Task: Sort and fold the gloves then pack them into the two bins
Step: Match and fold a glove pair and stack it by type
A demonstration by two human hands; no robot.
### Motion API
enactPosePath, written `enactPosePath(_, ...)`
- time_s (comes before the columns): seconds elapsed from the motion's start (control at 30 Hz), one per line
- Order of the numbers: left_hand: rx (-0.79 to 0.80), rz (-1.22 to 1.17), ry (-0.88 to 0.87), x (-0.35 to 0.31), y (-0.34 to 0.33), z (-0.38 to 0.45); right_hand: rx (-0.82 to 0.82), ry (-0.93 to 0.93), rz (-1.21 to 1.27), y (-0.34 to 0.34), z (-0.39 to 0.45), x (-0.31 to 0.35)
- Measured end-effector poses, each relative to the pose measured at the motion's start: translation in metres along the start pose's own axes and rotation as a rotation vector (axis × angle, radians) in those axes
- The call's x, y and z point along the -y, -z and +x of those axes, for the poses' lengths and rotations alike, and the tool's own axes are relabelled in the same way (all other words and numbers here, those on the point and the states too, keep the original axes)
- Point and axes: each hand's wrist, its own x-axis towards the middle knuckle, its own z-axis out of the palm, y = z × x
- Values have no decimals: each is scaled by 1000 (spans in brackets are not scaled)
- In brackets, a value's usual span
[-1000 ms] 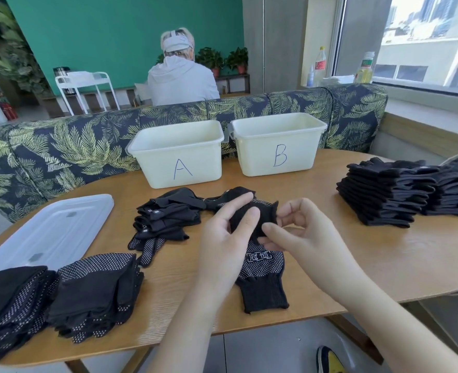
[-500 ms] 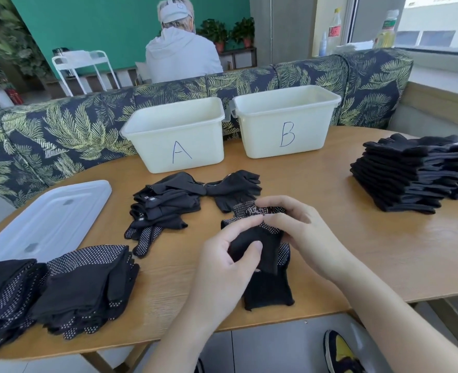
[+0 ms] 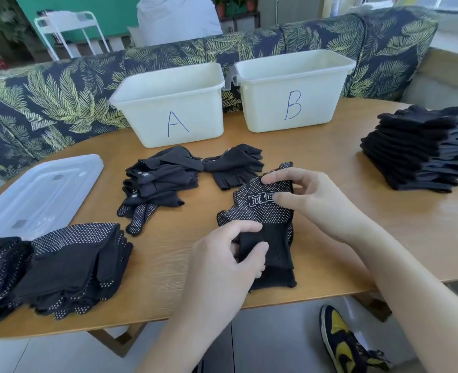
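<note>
Black dotted glove (image 3: 260,211) lies on the wooden table (image 3: 330,238), its cuff pinched between the left hand (image 3: 222,265) thumb and curled fingers, its upper edge clamped under the right hand (image 3: 311,203) fingertips.

The left hand (image 3: 230,254) comes in from six o'clock, fingers curled and thumb pinching the dark cuff end of the glove (image 3: 265,224). The right hand (image 3: 314,203) reaches in from four o'clock, fingertips and thumb pinching the same glove's dotted upper part.
</note>
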Motion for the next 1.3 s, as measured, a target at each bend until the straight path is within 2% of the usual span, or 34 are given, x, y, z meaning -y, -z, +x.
enactPosePath(0.63,102,98,101,-1,-1,-12,55,46,-297,5,-1,-28)
enactPosePath(0.83,76,264,52,2,-1,-11,-42,95,-440,9,8,-27)
enactPosePath(1.03,54,376,19,6,0,-11,-24,175,-621,5,12,-29)
enactPosePath(1.3,46,395,9,10,-1,-11,-5,142,-730,11,16,-36)
